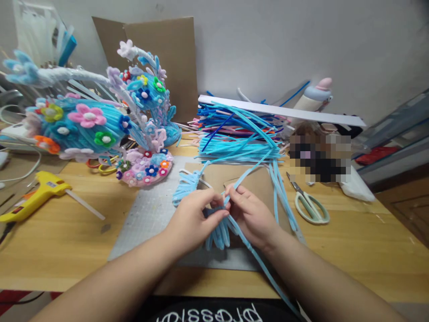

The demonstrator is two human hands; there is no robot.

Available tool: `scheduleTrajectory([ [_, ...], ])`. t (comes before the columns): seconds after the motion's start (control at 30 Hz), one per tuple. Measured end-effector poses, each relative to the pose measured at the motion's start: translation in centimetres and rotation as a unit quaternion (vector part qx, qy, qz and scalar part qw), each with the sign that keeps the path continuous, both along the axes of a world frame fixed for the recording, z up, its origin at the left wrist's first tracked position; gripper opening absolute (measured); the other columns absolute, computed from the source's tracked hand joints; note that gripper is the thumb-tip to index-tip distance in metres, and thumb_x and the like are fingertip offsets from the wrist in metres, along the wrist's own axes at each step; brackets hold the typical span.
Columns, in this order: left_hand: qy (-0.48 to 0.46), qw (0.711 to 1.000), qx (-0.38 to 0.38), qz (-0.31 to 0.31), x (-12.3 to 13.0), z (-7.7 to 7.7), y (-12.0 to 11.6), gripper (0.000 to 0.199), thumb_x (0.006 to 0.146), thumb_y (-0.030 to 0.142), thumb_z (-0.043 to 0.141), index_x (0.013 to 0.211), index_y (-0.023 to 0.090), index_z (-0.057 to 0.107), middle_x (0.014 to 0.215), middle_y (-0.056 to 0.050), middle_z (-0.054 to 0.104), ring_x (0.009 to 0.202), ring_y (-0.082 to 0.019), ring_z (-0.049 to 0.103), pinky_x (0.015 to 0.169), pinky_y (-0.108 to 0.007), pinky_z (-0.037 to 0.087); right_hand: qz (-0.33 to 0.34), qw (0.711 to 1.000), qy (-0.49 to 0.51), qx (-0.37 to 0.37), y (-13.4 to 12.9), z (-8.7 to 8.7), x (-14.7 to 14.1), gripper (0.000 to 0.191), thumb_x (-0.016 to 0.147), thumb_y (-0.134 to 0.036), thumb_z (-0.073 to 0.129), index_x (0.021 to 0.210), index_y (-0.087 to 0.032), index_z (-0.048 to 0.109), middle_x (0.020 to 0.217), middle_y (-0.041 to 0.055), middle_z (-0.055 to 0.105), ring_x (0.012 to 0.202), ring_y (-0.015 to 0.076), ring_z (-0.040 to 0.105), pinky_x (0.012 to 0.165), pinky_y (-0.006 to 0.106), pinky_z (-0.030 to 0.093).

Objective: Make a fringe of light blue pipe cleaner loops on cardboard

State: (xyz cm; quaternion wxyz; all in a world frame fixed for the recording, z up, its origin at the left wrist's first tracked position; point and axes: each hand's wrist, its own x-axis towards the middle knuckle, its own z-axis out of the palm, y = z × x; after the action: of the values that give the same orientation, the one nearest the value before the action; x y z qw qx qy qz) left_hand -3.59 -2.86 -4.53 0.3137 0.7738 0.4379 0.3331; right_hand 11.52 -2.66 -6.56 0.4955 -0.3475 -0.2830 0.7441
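Looks like a craft workspace, given the glue gun (35, 197) at ten o'clock and piled pipe cleaners (234, 146) at twelve.

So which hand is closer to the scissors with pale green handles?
The right hand. It's to the left of the scissors; the left hand is even farther left.

Black garment (214, 300), white lettering (208, 314); forearms (134, 264) bare.

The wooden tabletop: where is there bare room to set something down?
Bare tabletop shows at near left, in front of the yellow glue gun and left of the grey mat, and at right, nearer than the scissors. Crowded: the back, with flowered ornaments and piled fuzzy stems, and the middle, where the left hand and right hand hold light-blue strips.
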Motion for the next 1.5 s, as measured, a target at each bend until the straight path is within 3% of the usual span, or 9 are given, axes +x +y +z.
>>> scheduleTrajectory([
  [0.13, -0.033, 0.998, -0.013, 0.054, -0.9, 0.8, 0.1, 0.01, 0.079, 0.023, 0.061, 0.088, 0.02, 0.06, 0.079, 0.001, 0.064, 0.075, -0.013, 0.059, 0.069, -0.025, 0.046, 0.071, 0.986, -0.111, 0.102, 0.1, 0.6, 1.2, 0.019, 0.077, -0.034, 0.064, 0.091, -0.021, 0.061, 0.081, -0.0002, 0.061, 0.074, 0.0118, 0.055, 0.07, 0.024, 0.042],
  [0.23, -0.015, 0.995, 0.018, 0.094, -1.8, 1.1, 0.4, 0.016, 0.079, 0.025, 0.06, 0.095, 0.02, 0.063, 0.083, 0.0, 0.066, 0.075, -0.015, 0.06, 0.07, -0.026, 0.046, 0.18, 0.954, -0.207, 0.122, 0.0, 1.0, 1.7, 0.022, 0.075, -0.033, 0.066, 0.09, -0.018, 0.063, 0.076, 0.0003, 0.061, 0.068, 0.0122, 0.055, 0.064, 0.024, 0.042],
  [0.3, 0.003, 0.994, 0.037, 0.102, -2.3, 1.2, 0.7, 0.015, 0.08, 0.025, 0.059, 0.093, 0.02, 0.064, 0.082, -0.001, 0.067, 0.075, -0.015, 0.06, 0.07, -0.027, 0.046, 0.202, 0.939, -0.248, 0.127, -0.1, 1.1, 1.7, 0.021, 0.076, -0.033, 0.064, 0.089, -0.017, 0.064, 0.069, -0.0009, 0.059, 0.06, 0.0108, 0.052, 0.057, 0.023, 0.04],
  [0.6, 0.0, 0.991, 0.036, 0.129, -2.8, 1.8, 1.0, 0.011, 0.078, 0.029, 0.061, 0.081, 0.019, 0.066, 0.076, 0.0, 0.068, 0.071, -0.015, 0.061, 0.069, -0.027, 0.046, 0.03, 0.902, -0.37, 0.22, -0.7, 0.1, 1.0, 0.028, 0.077, -0.022, 0.061, 0.105, -0.021, 0.06, 0.094, 0.0041, 0.066, 0.084, 0.0182, 0.06, 0.074, 0.031, 0.046],
  [0.77, -0.016, 0.984, 0.041, 0.176, -2.7, 1.9, 1.1, 0.012, 0.078, 0.03, 0.061, 0.081, 0.019, 0.067, 0.075, 0.001, 0.068, 0.066, -0.014, 0.061, 0.067, -0.026, 0.048, 0.033, 0.857, -0.427, 0.285, -1.0, 0.8, 1.2, 0.015, 0.085, -0.027, 0.052, 0.088, -0.02, 0.065, 0.073, 0.0019, 0.062, 0.066, 0.0146, 0.056, 0.062, 0.027, 0.042],
  [0.87, -0.021, 0.981, 0.039, 0.188, -2.7, 1.8, 1.1, 0.011, 0.078, 0.028, 0.061, 0.081, 0.019, 0.067, 0.075, 0.001, 0.068, 0.064, -0.013, 0.06, 0.065, -0.025, 0.048, 0.059, 0.87, -0.399, 0.282, -1.0, 1.0, 1.2, 0.024, 0.089, -0.03, 0.046, 0.08, -0.019, 0.066, 0.064, 0.0009, 0.058, 0.058, 0.0124, 0.052, 0.056, 0.025, 0.039],
  [1.2, -0.059, 0.977, 0.021, 0.206, -2.8, 1.9, 1.3, 0.014, 0.078, 0.03, 0.06, 0.08, 0.018, 0.068, 0.075, 0.001, 0.069, 0.066, -0.014, 0.061, 0.062, -0.023, 0.047, 0.129, 0.954, -0.249, 0.104, -0.8, 0.1, 0.4, 0.027, 0.08, -0.045, 0.056, 0.079, -0.018, 0.057, 0.067, -0.0008, 0.056, 0.049, 0.0079, 0.05, 0.041, 0.018, 0.031],
  [1.33, -0.06, 0.976, 0.026, 0.207, -2.8, 1.8, 1.3, 0.014, 0.078, 0.029, 0.061, 0.081, 0.018, 0.068, 0.077, 0.001, 0.07, 0.068, -0.014, 0.061, 0.063, -0.023, 0.047, 0.12, 0.941, -0.283, 0.143, -0.9, 0.2, 0.3, 0.028, 0.081, -0.043, 0.056, 0.073, -0.017, 0.056, 0.064, -0.0013, 0.054, 0.05, 0.0084, 0.049, 0.047, 0.021, 0.035],
  [1.5, -0.052, 0.978, 0.037, 0.199, -2.7, 1.8, 1.2, 0.013, 0.078, 0.028, 0.06, 0.081, 0.018, 0.068, 0.077, 0.001, 0.07, 0.067, -0.014, 0.061, 0.063, -0.023, 0.046, 0.132, 0.879, -0.386, 0.248, -1.2, 0.3, 0.5, 0.028, 0.089, -0.037, 0.044, 0.073, -0.017, 0.054, 0.064, -0.0006, 0.051, 0.058, 0.0109, 0.048, 0.057, 0.024, 0.037],
])
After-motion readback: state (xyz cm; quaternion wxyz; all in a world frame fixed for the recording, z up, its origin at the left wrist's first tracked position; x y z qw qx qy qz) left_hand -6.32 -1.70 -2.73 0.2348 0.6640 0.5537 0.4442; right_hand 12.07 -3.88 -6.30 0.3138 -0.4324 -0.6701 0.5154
